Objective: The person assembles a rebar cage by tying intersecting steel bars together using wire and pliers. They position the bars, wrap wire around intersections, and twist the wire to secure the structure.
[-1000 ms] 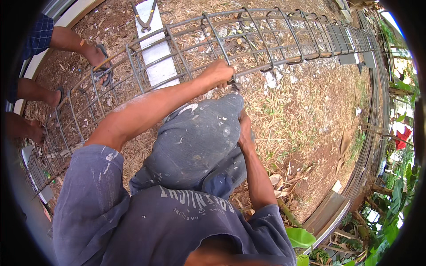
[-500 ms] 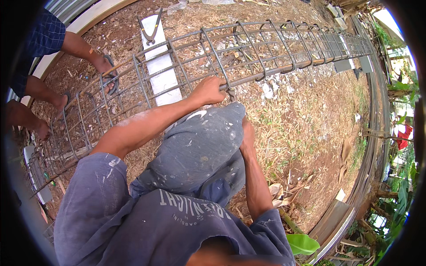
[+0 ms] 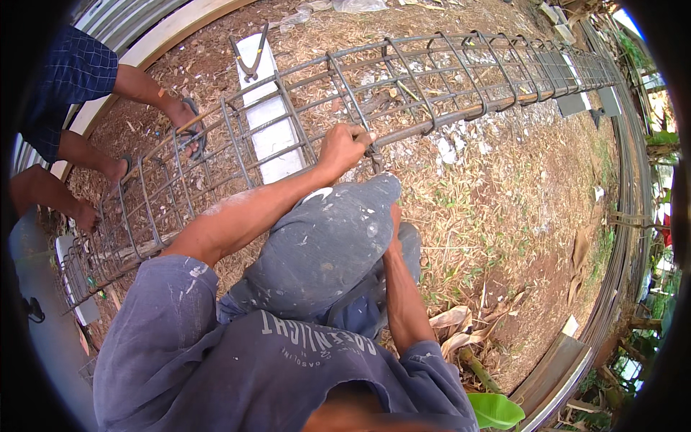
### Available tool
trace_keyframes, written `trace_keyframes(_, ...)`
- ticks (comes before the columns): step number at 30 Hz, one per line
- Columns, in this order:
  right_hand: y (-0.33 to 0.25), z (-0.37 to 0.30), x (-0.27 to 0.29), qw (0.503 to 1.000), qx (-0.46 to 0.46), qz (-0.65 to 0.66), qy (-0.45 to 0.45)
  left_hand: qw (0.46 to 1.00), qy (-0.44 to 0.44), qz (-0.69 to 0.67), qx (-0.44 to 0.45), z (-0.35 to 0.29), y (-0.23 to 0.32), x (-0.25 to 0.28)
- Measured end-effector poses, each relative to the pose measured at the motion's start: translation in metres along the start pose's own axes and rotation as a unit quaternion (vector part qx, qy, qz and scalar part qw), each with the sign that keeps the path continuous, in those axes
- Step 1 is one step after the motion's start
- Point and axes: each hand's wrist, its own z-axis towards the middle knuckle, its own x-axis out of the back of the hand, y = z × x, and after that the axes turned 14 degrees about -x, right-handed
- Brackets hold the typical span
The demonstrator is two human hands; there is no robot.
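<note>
A long rebar cage [image 3: 412,132] of steel bars and square stirrups runs from the lower left to the upper right. My left hand [image 3: 344,153] is closed on its near bar beside a stirrup, thumb and fingers drawn together. Just below that joint shows the end of a dark metal tool [image 3: 376,161]; the rest of it is behind my raised knee. My right hand [image 3: 395,219] is mostly hidden behind the knee, with only its wrist side showing, so its fingers and anything in them are out of sight.
Pincers [image 3: 250,63] lie on a white block [image 3: 277,140] under the cage. At the left, another person's feet [image 3: 188,126] stand beside the cage, and that person's hand [image 3: 88,216] is near its left end. Long bars [image 3: 612,252] lie along the right. Dry leaves cover the ground.
My left hand has shifted slightly on the bar, its fingers now drawn up at the joint. The view has moved a little, so the scene sits further right. A blurred grey-blue shape appears at the left edge.
</note>
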Motion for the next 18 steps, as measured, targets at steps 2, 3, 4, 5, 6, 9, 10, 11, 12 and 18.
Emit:
trace_keyframes(2,-0.015,-0.008,0.025,0.997,-0.024,-0.013,-0.069,0.995,0.009,0.053,-0.079,-0.005,-0.004,0.004)
trace_keyframes(3,-0.045,-0.019,0.042,0.982,-0.116,0.001,-0.146,0.983,0.003,0.113,-0.141,-0.012,-0.006,0.013)
trace_keyframes(4,-0.088,-0.030,0.066,0.954,-0.208,0.010,-0.214,0.965,-0.004,0.166,-0.205,-0.015,-0.007,0.021)
trace_keyframes(5,-0.071,-0.025,0.075,0.911,-0.255,0.178,-0.270,0.939,-0.009,0.199,-0.280,-0.013,0.002,0.016)
trace_keyframes(6,-0.053,-0.020,0.079,0.831,-0.313,0.333,-0.318,0.872,-0.105,0.343,-0.332,-0.011,0.007,0.014)
trace_keyframes(9,-0.086,-0.029,0.089,0.791,-0.393,0.364,-0.295,0.748,-0.089,0.224,-0.618,-0.008,-0.009,-0.018)
trace_keyframes(10,-0.085,-0.032,0.098,0.806,-0.389,0.325,-0.305,0.762,-0.122,0.147,-0.619,-0.010,0.002,-0.028)
trace_keyframes(11,-0.090,-0.036,0.111,0.846,-0.371,0.238,-0.298,0.768,-0.153,0.067,-0.618,-0.012,0.014,-0.036)
trace_keyframes(12,-0.103,-0.039,0.123,0.876,-0.350,0.149,-0.297,0.770,-0.153,0.081,-0.614,-0.012,0.014,-0.042)
trace_keyframes(18,-0.147,-0.066,0.155,0.928,0.010,-0.369,-0.052,0.811,-0.267,0.142,-0.500,0.007,0.028,-0.074)
